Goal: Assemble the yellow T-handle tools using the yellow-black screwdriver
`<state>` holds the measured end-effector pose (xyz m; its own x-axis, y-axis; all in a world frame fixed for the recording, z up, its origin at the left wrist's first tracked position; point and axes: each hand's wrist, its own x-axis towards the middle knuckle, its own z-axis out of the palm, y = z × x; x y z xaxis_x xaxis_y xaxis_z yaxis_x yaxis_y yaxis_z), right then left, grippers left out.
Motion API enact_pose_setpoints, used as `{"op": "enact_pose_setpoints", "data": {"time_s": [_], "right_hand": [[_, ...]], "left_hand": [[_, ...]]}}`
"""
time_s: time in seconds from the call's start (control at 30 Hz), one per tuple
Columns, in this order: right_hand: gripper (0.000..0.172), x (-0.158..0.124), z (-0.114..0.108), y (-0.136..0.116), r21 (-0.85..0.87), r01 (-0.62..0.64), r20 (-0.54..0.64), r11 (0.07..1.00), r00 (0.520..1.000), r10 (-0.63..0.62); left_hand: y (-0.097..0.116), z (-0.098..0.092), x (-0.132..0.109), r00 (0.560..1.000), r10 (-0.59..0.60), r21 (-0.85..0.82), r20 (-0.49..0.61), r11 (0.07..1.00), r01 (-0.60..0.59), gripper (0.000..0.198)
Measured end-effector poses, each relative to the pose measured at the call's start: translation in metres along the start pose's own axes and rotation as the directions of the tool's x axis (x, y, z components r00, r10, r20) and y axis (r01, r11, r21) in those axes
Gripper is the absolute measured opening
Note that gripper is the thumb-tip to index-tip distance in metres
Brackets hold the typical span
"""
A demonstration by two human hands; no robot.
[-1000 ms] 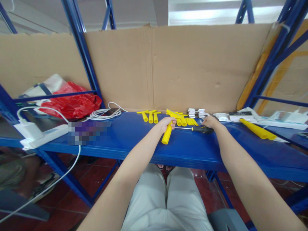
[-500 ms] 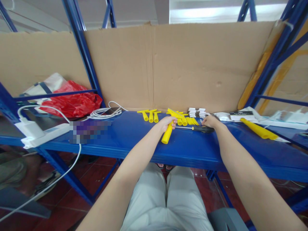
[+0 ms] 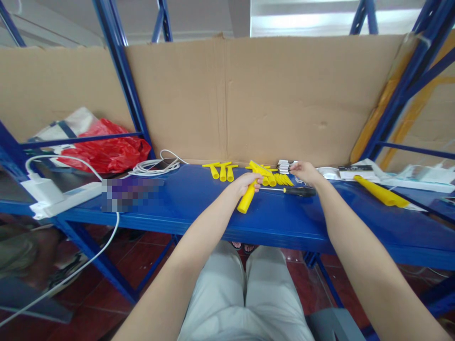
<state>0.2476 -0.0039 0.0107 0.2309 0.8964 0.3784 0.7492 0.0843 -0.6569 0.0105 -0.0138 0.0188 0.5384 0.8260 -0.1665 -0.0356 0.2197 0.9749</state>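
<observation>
My left hand [image 3: 249, 183] is wrapped round a yellow T-shaped plastic handle [image 3: 244, 203], its hollow round end tilted toward me. Its crosspiece points away, over other yellow pieces. Over to the right, my right hand [image 3: 304, 171] has its fingertips pinched together beside a stack of white and dark strips [image 3: 283, 166]; whether anything is between them is too small to make out. Beneath that hand lies a screwdriver [image 3: 300, 191] with a black and yellow grip, its shaft pointing left. Small flat yellow pieces [image 3: 283, 180] lie in a row between the hands.
Several yellow T-shaped pieces [image 3: 222, 172] stand along the cardboard backboard [image 3: 284, 99]. A larger yellow tube [image 3: 382, 192] lies at right. White cable [image 3: 152, 166], a power strip [image 3: 76, 199] and a red plastic bag [image 3: 106, 147] are at left on the blue shelf [image 3: 199, 208].
My right hand has lifted from near the screwdriver's grip and moved left and back to the stack of strips. My left hand keeps its hold on the yellow handle, almost still.
</observation>
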Motion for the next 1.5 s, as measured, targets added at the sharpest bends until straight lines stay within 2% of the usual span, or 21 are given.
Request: {"op": "enact_pose_setpoints", "data": {"time_s": [0.1, 0.2, 0.33, 0.53, 0.83, 1.1, 1.23, 1.37, 1.43, 1.5], "right_hand": [[0.013, -0.007, 0.011, -0.022, 0.338, 0.075, 0.056, 0.938, 0.993, -0.099], [0.024, -0.014, 0.023, -0.039, 0.472, 0.081, 0.132, 0.878, 0.978, -0.162], [0.028, -0.020, 0.031, -0.048, 0.460, 0.057, 0.155, 0.886, 0.977, -0.143], [0.028, -0.022, 0.030, -0.050, 0.460, 0.030, 0.179, 0.888, 0.976, -0.125], [0.031, -0.029, 0.029, -0.060, 0.442, -0.052, 0.177, 0.896, 0.984, -0.030], [0.035, -0.030, 0.030, -0.060, 0.452, -0.048, 0.176, 0.891, 0.984, -0.036], [0.035, -0.027, 0.033, -0.056, 0.433, -0.019, 0.147, 0.901, 0.988, -0.049], [0.039, -0.023, 0.035, -0.052, 0.409, 0.024, 0.051, 0.912, 0.997, -0.049], [0.041, -0.023, 0.035, -0.051, 0.423, -0.001, 0.035, 0.906, 0.999, -0.015], [0.039, -0.025, 0.035, -0.053, 0.472, -0.078, 0.104, 0.878, 0.994, 0.033]], "left_hand": [[0.000, 0.000, 0.000, 1.000, -0.009, 0.000, 0.014, 1.000, 0.009, 0.023], [0.000, 0.000, 0.000, 1.000, 0.003, 0.008, 0.029, 1.000, -0.003, 0.023], [0.002, 0.003, -0.005, 0.999, 0.033, 0.053, 0.041, 0.998, -0.035, 0.021], [0.002, 0.005, -0.010, 0.996, 0.076, 0.111, 0.052, 0.991, -0.081, 0.019], [0.001, 0.002, -0.006, 0.992, 0.098, 0.114, 0.073, 0.988, -0.106, 0.018], [0.000, 0.000, -0.004, 0.990, 0.120, 0.099, 0.071, 0.987, -0.126, 0.017], [0.001, 0.000, -0.004, 0.988, 0.124, 0.071, 0.089, 0.989, -0.131, 0.016], [0.001, -0.001, -0.002, 0.987, 0.134, 0.033, 0.084, 0.990, -0.137, 0.017], [0.000, -0.003, 0.000, 0.985, 0.145, 0.009, 0.091, 0.989, -0.147, 0.018], [0.000, -0.005, 0.003, 0.983, 0.152, -0.004, 0.100, 0.988, -0.152, 0.018]]}}
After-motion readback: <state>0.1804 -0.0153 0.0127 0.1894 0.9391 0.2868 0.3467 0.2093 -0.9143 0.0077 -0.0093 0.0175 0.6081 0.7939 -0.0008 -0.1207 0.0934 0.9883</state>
